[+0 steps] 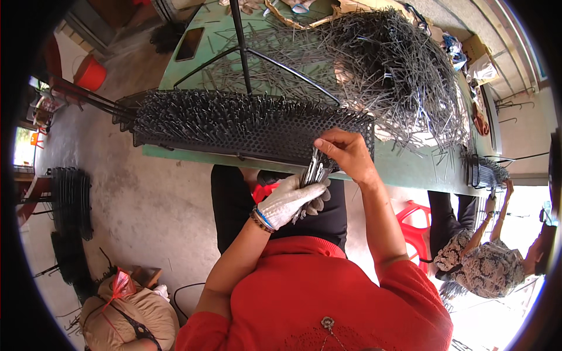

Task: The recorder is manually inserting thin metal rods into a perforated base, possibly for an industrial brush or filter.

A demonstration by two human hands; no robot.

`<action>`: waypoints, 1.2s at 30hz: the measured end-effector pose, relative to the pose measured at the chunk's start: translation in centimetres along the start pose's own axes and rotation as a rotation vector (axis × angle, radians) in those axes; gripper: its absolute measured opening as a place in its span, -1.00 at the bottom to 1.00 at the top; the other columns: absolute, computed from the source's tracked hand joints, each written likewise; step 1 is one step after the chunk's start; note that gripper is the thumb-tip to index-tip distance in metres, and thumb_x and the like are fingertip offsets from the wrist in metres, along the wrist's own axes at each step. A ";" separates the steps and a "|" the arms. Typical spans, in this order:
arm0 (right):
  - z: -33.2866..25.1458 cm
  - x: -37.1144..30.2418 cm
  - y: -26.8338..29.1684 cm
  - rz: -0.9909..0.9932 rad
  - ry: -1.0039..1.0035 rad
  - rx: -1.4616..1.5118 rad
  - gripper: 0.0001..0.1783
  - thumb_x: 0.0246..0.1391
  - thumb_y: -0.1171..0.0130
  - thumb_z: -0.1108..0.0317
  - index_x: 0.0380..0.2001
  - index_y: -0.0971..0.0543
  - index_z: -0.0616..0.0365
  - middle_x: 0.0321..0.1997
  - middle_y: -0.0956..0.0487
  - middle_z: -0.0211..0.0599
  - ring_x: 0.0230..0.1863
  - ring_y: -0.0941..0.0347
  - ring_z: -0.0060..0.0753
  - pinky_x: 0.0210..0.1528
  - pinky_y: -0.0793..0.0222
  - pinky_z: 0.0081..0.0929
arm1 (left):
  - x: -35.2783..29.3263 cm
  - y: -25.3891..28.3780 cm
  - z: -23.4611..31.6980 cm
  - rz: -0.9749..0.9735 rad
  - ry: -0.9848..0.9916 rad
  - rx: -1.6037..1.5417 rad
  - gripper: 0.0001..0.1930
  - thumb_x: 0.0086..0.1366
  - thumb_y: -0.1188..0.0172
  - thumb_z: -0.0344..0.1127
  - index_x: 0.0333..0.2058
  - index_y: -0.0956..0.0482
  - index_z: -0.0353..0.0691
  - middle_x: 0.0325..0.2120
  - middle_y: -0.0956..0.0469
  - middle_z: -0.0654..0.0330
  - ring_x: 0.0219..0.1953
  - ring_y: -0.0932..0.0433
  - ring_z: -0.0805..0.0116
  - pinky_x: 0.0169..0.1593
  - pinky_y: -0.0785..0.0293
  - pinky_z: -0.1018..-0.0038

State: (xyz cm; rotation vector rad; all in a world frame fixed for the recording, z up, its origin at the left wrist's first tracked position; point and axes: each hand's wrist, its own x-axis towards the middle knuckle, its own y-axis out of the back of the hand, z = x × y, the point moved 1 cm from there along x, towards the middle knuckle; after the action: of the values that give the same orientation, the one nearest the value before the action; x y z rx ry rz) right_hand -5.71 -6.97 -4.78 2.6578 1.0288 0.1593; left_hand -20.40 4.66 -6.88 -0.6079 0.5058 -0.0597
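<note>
Pin loading under way: gloved left hand point(291, 200) grips a bundle of metal pins point(314, 171) at the surface's near edge; bare right hand point(345, 153) fingers pinch one pin at the perforated black plate point(246, 126). Next move likely demands hole alignment.

Table point(404, 167): runs across the upper half of the view, its near edge just before the person.
Perforated rack point(252, 126): lies lengthwise along the table's near edge, left of centre, filled with upright pins.
Loose pin heap point(386, 64): on the table behind and right of the rack, toward the far right corner.
Rod frame point(240, 47): stands on the table behind the rack.
Right hand point(345, 152): at the rack's right end, on the near edge.
Left hand point(290, 199): before the table edge, just below the right hand, with a pin bundle point(313, 172) between them.
Bucket point(89, 73): on the floor off the table's left end.
Sack point(126, 313): on the floor, near left.
Second person point(486, 263): seated right, at a small rack point(483, 172) at the table's near right corner.
</note>
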 end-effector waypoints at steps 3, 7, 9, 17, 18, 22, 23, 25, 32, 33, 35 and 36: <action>0.0 0.1 0.0 0.013 -0.123 0.100 -0.75 0.10 -0.27 0.29 -0.41 -0.60 0.33 -0.48 -0.53 -0.43 -0.51 -0.34 -0.66 -0.44 -0.26 -0.63 | 0.1 0.2 -0.2 0.012 0.017 0.039 -0.73 0.34 -0.12 -0.22 -0.08 -0.48 -0.24 -0.41 -0.55 0.25 -0.48 -0.51 0.60 -0.44 -0.49 0.64; -1.6 1.3 0.0 0.235 -0.054 0.208 -0.82 0.20 -0.16 0.34 -0.31 -0.60 0.25 -0.43 -0.59 -0.41 -0.51 -0.37 -0.70 -0.43 -0.33 -0.69 | -0.1 1.0 -0.6 0.057 0.018 0.013 -0.74 0.33 -0.13 -0.22 -0.11 -0.49 -0.25 -0.42 -0.56 0.24 -0.51 -0.50 0.59 -0.48 -0.48 0.65; -2.4 2.0 -0.8 0.389 0.083 0.158 -0.80 0.21 -0.15 0.32 -0.29 -0.59 0.28 -0.41 -0.61 -0.40 -0.54 -0.37 -0.71 -0.47 -0.32 -0.71 | -0.1 1.7 -1.0 0.128 0.042 -0.204 -0.76 0.33 -0.14 -0.24 -0.14 -0.50 -0.25 -0.43 -0.56 0.22 -0.53 -0.49 0.58 -0.50 -0.46 0.65; -1.9 5.0 -2.9 0.526 0.397 -0.296 -0.86 0.13 -0.23 0.39 -0.29 -0.61 0.23 -0.48 -0.62 -0.35 -0.58 -0.41 -0.67 -0.49 -0.35 -0.65 | -0.6 2.8 -1.3 0.204 -0.004 -0.282 -0.81 0.33 -0.13 -0.29 -0.18 -0.51 -0.28 -0.45 -0.58 0.21 -0.54 -0.50 0.56 -0.52 -0.44 0.66; -2.0 5.1 -3.0 0.522 0.399 -0.296 -0.86 0.13 -0.23 0.39 -0.29 -0.61 0.23 -0.48 -0.62 -0.35 -0.58 -0.41 -0.67 -0.49 -0.35 -0.65 | -0.7 2.9 -1.5 0.191 -0.014 -0.291 -0.81 0.33 -0.13 -0.29 -0.18 -0.51 -0.28 -0.44 -0.58 0.20 -0.54 -0.51 0.54 -0.52 -0.45 0.65; -2.3 5.1 -3.2 0.563 0.451 -0.321 -0.88 0.09 -0.26 0.41 -0.31 -0.62 0.22 -0.51 -0.60 -0.31 -0.58 -0.43 -0.61 -0.49 -0.35 -0.61 | -1.2 2.4 -0.8 0.187 -0.024 -0.279 -0.79 0.34 -0.11 -0.27 -0.15 -0.51 -0.27 -0.44 -0.59 0.19 -0.52 -0.56 0.49 -0.51 -0.50 0.62; -2.3 5.1 -3.2 0.550 0.445 -0.328 -0.88 0.09 -0.26 0.41 -0.31 -0.62 0.21 -0.52 -0.60 -0.31 -0.58 -0.43 -0.59 -0.49 -0.35 -0.61 | -1.2 2.2 -0.8 0.185 -0.024 -0.279 -0.79 0.34 -0.11 -0.27 -0.15 -0.51 -0.27 -0.44 -0.59 0.19 -0.52 -0.56 0.49 -0.51 -0.50 0.62; -1.8 5.1 -3.4 0.551 0.436 -0.330 -0.88 0.08 -0.27 0.42 -0.31 -0.62 0.21 -0.51 -0.60 -0.30 -0.58 -0.44 -0.58 -0.49 -0.35 -0.61 | -1.2 2.0 -0.9 0.235 -0.016 -0.355 -0.77 0.36 -0.08 -0.25 -0.13 -0.51 -0.26 -0.45 -0.59 0.18 -0.53 -0.57 0.46 -0.51 -0.52 0.60; -2.2 5.2 -3.7 0.526 0.537 -0.431 -0.87 0.04 -0.28 0.46 -0.30 -0.63 0.22 -0.42 -0.61 -0.26 -0.54 -0.47 -0.53 -0.46 -0.38 -0.60 | -1.1 2.7 -1.3 0.239 0.007 -0.320 -0.76 0.37 -0.08 -0.21 -0.13 -0.54 -0.23 -0.47 -0.59 0.21 -0.56 -0.53 0.53 -0.56 -0.45 0.64; -2.1 5.2 -3.7 0.526 0.537 -0.431 -0.87 0.04 -0.28 0.46 -0.30 -0.63 0.22 -0.42 -0.61 -0.26 -0.54 -0.47 -0.53 -0.46 -0.38 -0.60 | -1.1 2.7 -1.3 0.236 0.022 -0.311 -0.77 0.36 -0.10 -0.22 -0.15 -0.54 -0.23 -0.48 -0.59 0.22 -0.59 -0.50 0.56 -0.58 -0.41 0.66; -1.6 5.2 -3.8 0.521 0.506 -0.405 -0.85 0.04 -0.28 0.47 -0.27 -0.63 0.22 -0.39 -0.63 -0.24 -0.51 -0.50 -0.53 -0.44 -0.40 -0.60 | -1.0 2.7 -1.3 0.232 0.036 -0.302 -0.78 0.35 -0.12 -0.22 -0.16 -0.55 -0.23 -0.48 -0.58 0.22 -0.61 -0.47 0.59 -0.61 -0.36 0.68; -1.4 5.2 -3.8 0.522 0.506 -0.405 -0.85 0.04 -0.28 0.47 -0.27 -0.63 0.22 -0.39 -0.63 -0.24 -0.51 -0.50 -0.53 -0.44 -0.40 -0.60 | -1.0 2.7 -1.2 0.219 0.037 -0.303 -0.80 0.32 -0.16 -0.21 -0.21 -0.54 -0.21 -0.49 -0.58 0.23 -0.60 -0.48 0.60 -0.60 -0.38 0.69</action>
State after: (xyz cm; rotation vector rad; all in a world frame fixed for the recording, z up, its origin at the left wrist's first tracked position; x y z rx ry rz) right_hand -4.56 -0.46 -4.57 2.4782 0.3256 1.0663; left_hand -22.08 6.42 -8.85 -0.8441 0.6203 0.2171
